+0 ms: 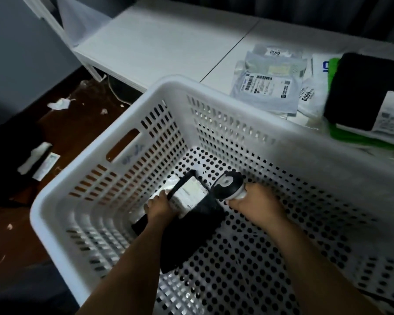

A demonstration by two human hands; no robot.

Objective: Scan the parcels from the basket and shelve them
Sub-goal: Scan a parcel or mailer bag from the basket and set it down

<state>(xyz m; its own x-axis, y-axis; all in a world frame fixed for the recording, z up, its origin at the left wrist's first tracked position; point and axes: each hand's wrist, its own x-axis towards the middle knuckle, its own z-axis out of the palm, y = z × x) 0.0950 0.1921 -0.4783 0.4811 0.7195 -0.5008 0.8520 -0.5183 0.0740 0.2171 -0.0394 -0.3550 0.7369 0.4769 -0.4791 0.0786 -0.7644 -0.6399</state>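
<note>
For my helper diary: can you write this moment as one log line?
stage: scanning | left hand: holds black parcel inside basket | right hand: holds scanner beside label | other parcels: outside basket

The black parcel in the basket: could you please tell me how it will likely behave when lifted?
The black parcel looks like a soft, crumpled bag, so it probably droops. Its smooth film may slip in the left hand gripping it. It lies flat, so rolling seems unlikely.
</note>
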